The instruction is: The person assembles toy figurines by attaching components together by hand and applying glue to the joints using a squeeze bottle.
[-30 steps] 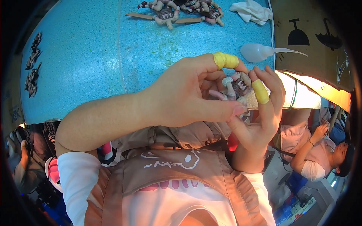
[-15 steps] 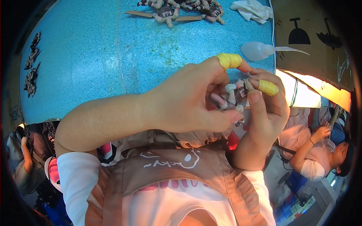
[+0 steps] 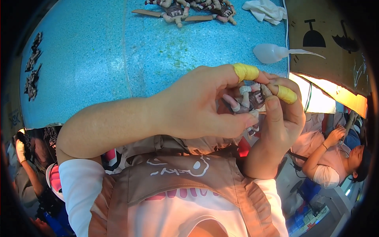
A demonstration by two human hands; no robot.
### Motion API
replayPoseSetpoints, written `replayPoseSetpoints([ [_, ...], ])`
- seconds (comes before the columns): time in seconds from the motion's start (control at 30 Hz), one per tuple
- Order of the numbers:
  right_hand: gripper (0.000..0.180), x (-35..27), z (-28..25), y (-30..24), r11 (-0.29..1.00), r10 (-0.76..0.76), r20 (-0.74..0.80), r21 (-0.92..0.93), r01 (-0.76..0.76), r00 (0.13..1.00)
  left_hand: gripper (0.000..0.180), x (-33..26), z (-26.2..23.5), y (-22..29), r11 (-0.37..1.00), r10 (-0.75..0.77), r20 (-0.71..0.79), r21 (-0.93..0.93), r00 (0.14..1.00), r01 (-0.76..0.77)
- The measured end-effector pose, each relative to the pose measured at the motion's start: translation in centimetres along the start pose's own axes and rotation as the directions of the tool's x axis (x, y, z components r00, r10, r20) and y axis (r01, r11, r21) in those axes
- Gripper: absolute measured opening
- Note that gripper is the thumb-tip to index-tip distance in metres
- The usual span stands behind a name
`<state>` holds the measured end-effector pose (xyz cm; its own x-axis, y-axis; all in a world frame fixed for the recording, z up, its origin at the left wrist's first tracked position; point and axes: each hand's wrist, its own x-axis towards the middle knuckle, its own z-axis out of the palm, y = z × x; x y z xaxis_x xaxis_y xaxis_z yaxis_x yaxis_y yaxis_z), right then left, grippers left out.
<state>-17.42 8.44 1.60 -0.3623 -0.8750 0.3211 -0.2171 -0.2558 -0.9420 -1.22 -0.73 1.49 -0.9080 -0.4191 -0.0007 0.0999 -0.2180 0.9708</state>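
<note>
Between my two hands is a small figurine (image 3: 257, 99) with pale limbs and a dark brown body. My left hand (image 3: 209, 100) grips its lower part between thumb and fingers, with yellow tape wound round one finger. My right hand (image 3: 285, 103), also with a yellow-taped finger, pinches the figurine's other end with thumb and forefinger. Parts of the figurine are hidden by my fingers. Both hands are over the near right edge of the blue table (image 3: 94, 67).
A pile of similar figurines (image 3: 175, 12) lies at the far side, with several more (image 3: 32, 85) along the left. A white squeeze bottle (image 3: 269, 53) and a crumpled white tissue (image 3: 265, 11) lie at the right. A cardboard box (image 3: 327, 47) stands beyond; another person (image 3: 331, 154) sits at the right.
My hands and the figurine have shifted slightly to the right. The figurine is turned a little, so more of its brown front shows. Both hands keep their hold.
</note>
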Motion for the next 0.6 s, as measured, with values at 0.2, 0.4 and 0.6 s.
replayPoseSetpoints([
  [0.2, 0.028, -0.1, -0.5, 0.1, 0.947, -0.172, 0.118, -0.253, 0.197, 0.978, 0.058, 0.1, 0.2, -0.2, 0.992, 0.063, -0.025, -0.108, 0.998, -0.065],
  [0.4, 0.062, -1.0, 0.4, -0.1, 0.956, -0.121, 0.172, -0.245, 0.161, 0.978, 0.058, 0.4, 0.0, 0.2, 0.976, -0.026, -0.08, -0.218, 0.996, 0.008],
  [0.6, 0.063, -1.3, 0.9, 0.5, 0.995, -0.031, 0.085, -0.097, 0.04, 0.996, 0.054, 0.5, 0.1, 0.0, 0.961, -0.052, -0.066, -0.276, 0.996, 0.032],
])
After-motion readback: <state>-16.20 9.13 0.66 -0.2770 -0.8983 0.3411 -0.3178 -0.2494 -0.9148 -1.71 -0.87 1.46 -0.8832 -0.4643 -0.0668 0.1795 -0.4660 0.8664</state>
